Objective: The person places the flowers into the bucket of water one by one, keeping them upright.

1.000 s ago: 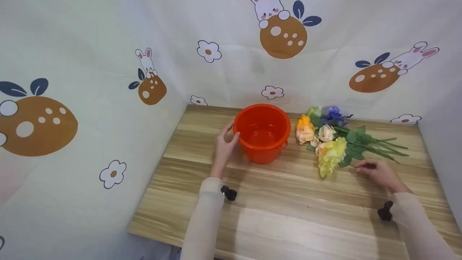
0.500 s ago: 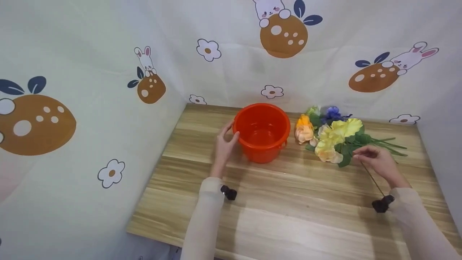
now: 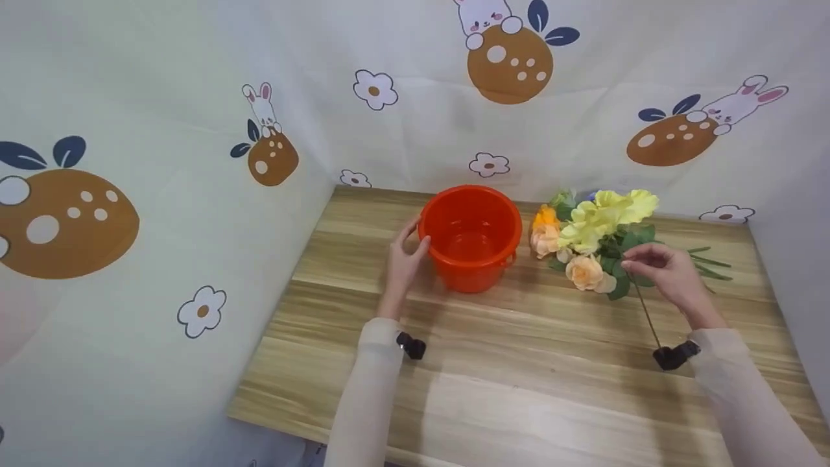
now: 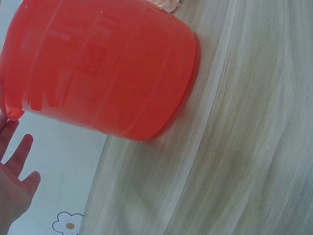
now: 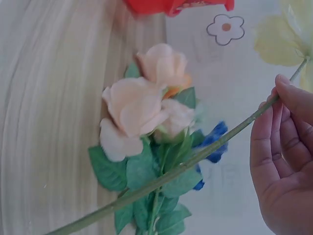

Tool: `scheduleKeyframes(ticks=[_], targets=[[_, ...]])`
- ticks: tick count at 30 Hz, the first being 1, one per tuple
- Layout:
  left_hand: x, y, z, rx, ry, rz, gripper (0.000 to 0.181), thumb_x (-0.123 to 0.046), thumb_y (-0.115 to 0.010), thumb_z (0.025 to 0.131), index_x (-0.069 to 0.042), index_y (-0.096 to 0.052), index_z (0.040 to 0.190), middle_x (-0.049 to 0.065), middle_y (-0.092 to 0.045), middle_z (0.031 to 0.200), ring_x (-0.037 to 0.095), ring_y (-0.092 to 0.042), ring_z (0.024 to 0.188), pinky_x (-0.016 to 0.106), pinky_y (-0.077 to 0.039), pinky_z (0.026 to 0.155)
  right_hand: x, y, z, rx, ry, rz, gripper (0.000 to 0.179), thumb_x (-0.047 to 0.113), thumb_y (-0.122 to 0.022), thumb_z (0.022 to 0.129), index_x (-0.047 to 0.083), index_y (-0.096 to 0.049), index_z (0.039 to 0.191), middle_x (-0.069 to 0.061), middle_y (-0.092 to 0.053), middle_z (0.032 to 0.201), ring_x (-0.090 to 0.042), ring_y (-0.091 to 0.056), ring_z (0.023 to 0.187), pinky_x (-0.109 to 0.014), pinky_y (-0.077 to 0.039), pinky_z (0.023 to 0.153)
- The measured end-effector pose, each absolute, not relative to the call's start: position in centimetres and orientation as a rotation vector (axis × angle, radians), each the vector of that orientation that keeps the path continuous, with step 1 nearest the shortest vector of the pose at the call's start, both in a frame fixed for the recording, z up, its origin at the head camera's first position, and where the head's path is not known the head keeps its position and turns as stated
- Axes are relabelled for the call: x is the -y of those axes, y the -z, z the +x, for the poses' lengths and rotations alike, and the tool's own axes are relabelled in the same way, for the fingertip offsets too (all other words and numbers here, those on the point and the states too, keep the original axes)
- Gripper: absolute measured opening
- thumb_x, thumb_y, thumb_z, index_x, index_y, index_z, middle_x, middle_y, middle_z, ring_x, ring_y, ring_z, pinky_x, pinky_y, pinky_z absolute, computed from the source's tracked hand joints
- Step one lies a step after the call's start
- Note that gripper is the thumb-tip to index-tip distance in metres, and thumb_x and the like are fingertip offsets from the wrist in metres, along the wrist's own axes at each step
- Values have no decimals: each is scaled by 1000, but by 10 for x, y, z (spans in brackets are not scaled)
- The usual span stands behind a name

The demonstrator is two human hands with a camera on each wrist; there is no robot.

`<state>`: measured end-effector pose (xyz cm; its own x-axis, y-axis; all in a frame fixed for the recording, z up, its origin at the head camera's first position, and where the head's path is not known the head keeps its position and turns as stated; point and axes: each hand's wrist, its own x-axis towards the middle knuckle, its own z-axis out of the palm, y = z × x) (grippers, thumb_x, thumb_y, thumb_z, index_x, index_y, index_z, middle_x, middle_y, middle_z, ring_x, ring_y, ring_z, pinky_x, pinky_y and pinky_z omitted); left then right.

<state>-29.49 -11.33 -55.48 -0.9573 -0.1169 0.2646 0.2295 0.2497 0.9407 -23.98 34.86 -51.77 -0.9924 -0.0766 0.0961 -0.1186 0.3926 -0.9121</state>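
Observation:
The red bucket (image 3: 473,275) stands upright on the wooden table. My left hand (image 3: 405,263) rests its fingertips against the left of the bucket's rim; in the left wrist view its fingers (image 4: 20,152) are spread beside the bucket wall. Between thumb and fingers, my right hand (image 3: 671,275) pinches the thin green stem of a yellow artificial flower (image 3: 606,217), just below the bloom. That stem (image 5: 161,180) slants down across the right wrist view. Below the raised flower lie peach roses (image 5: 134,105) with green leaves, an orange bloom (image 3: 545,217) and a partly hidden blue flower (image 5: 215,142).
Several cut stems (image 3: 713,263) of the lying bunch point right. A patterned cloth wall (image 3: 421,130) rises behind and left of the wooden table (image 3: 519,363). Black wrist cameras (image 3: 412,346) sit on both sleeves.
My right hand has lifted the yellow flower off the front of the bunch, moving it back and up, its stem swinging toward the wrist. My left hand and the bucket have stayed put.

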Motion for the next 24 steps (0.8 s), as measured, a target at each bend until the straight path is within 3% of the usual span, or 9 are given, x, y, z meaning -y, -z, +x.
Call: scheduleKeyframes(ticks=[12,24], targets=[[112,557,-295,2182,1783,-129,46,-8,-69,92,-3,-59,137,16,-59,142,32,-49,138,46,-30,123,-314,486,-256,2522,-1792,190,19,12,-71,92,-3,-69,102,21,-69,84,3,-65,78,-12,-55,70],[108,560,-296,2177,1821,-61,45,-8,-67,93,-5,-59,138,15,-59,142,30,-49,138,47,-28,124,-269,445,-278,2450,-1817,262,18,6,-69,92,-8,-66,103,17,-68,82,1,-63,73,-11,-54,67]])
